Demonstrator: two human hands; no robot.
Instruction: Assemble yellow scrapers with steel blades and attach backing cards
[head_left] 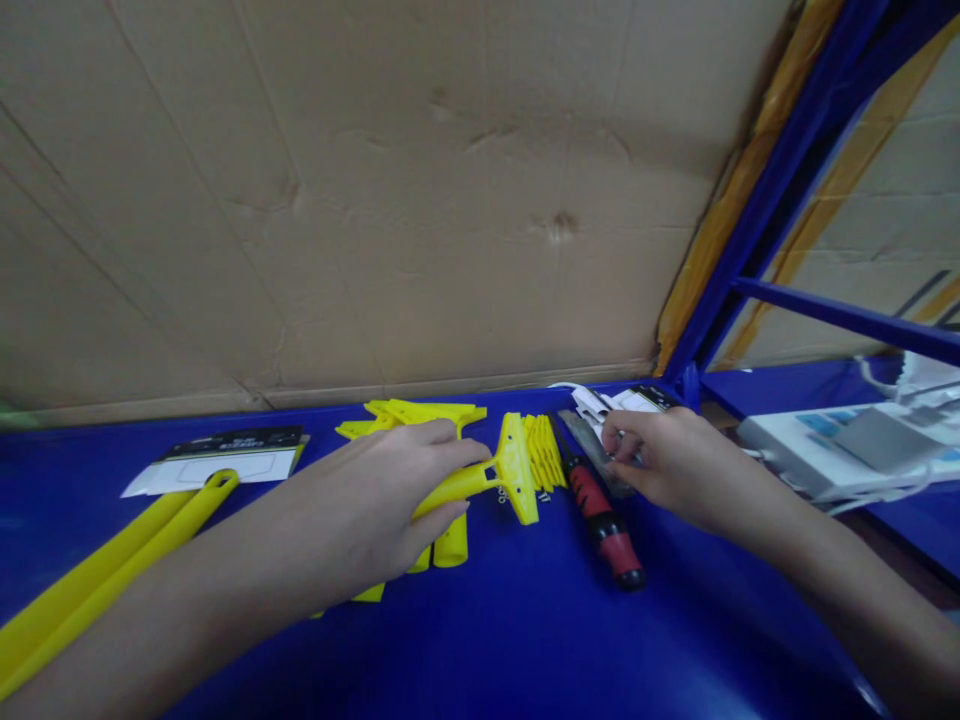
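My left hand (pixel 412 490) is wrapped round the handle of a yellow scraper (pixel 516 470), its wide head pointing right. Beneath and behind that hand lie several more yellow scraper parts (pixel 448 545). Just right of the scraper's head sits a row of small yellow plates (pixel 544 452), with tiny screws (pixel 544 497) beside them. A red and black screwdriver (pixel 604 520) lies between my two hands. The fingers of my right hand (pixel 652 450) are pinched together over grey metal strips (pixel 592 448); whatever is between the fingertips is too hidden to name.
Black-and-white packaging cards (pixel 225 455) and long yellow handles (pixel 112 580) lie at the left. More white packets (pixel 637 400) are behind my right hand. A cardboard wall (pixel 375 220) rises behind the blue table (pixel 525 640). A blue frame post (pixel 765 210) and a white device (pixel 840 445) with cables stand right.
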